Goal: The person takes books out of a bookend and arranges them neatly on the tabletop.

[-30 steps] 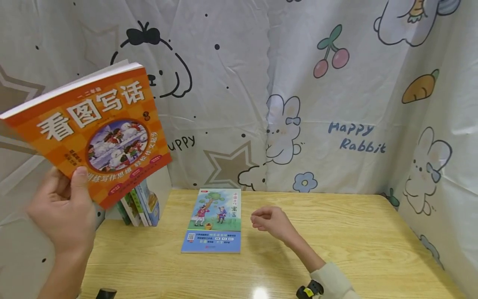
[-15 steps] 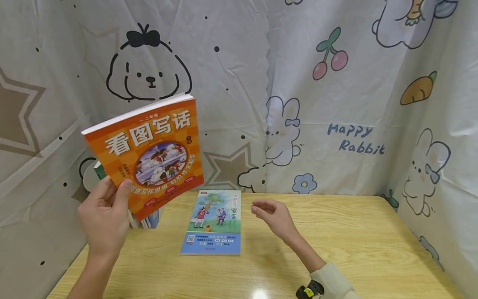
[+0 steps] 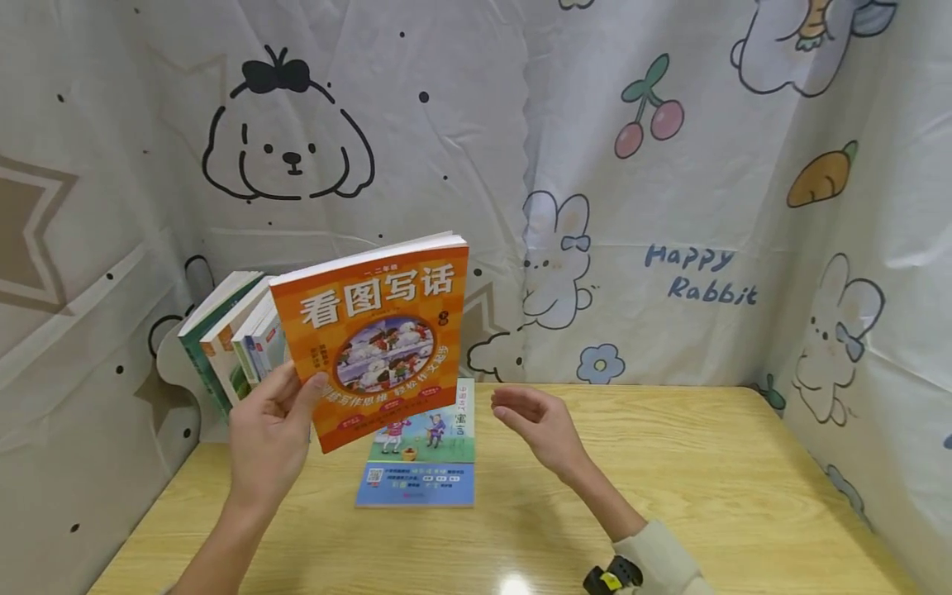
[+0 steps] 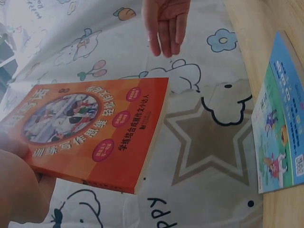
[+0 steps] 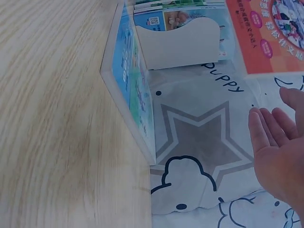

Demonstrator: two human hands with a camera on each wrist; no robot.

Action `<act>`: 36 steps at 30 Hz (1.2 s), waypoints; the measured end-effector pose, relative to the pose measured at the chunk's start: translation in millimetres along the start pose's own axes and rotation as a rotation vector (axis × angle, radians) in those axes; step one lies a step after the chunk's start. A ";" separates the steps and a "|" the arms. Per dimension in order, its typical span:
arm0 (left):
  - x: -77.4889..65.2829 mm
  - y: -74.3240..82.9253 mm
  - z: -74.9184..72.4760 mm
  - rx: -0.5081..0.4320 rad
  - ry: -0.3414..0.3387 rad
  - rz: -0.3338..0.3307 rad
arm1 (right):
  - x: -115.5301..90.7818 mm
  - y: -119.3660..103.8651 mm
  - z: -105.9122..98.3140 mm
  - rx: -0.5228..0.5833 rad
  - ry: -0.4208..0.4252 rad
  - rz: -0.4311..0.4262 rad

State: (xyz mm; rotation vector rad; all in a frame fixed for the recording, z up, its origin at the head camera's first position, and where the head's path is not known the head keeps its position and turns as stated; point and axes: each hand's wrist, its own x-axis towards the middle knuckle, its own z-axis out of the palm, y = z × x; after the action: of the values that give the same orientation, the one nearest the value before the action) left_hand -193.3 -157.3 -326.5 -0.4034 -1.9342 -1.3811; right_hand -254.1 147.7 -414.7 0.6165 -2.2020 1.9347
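Note:
My left hand [image 3: 271, 438] grips an orange paperback book [image 3: 375, 339] by its lower left corner, thumb on the front cover. The book is held up in the air, tilted, its cover facing me. Behind it, a blue and green picture book [image 3: 415, 483] lies flat on the table, its upper part hidden in the head view. To the right, my right hand [image 3: 539, 426] hovers over the table with fingers extended and nothing in them. In the left wrist view, the right hand [image 4: 166, 26] is beyond the orange book [image 4: 90, 128], apart from it.
Several books [image 3: 223, 330] stand upright in a white book holder [image 5: 183, 45] at the table's back left. A printed cloth [image 3: 416, 165] hangs behind and along both sides of the wooden table [image 3: 669, 471].
My left hand has carried the orange book rightward and lower, from the left side to over the flat picture book. My right hand stays nearly in place, its fingers straighter.

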 end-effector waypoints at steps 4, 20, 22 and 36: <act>-2.2 -2.1 7.9 -0.037 -0.056 -0.007 | -0.5 -3.3 0.0 0.008 -0.011 -0.011; -16.5 -17.4 40.8 -0.076 -0.233 -0.094 | -5.0 -6.4 -8.6 0.011 -0.011 -0.023; -17.5 -20.7 43.5 -0.110 -0.249 -0.116 | -5.9 -3.8 -10.5 0.004 -0.006 -0.021; -19.0 -39.9 64.1 -0.186 -0.296 -0.240 | -12.1 5.8 -22.3 -0.011 0.025 0.020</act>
State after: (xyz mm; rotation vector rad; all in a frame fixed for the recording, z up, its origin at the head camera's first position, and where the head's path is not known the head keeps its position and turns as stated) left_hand -228.2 -111.1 -378.4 -0.5000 -2.1538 -1.7473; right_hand -249.0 172.5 -421.0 0.5677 -2.2104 1.9277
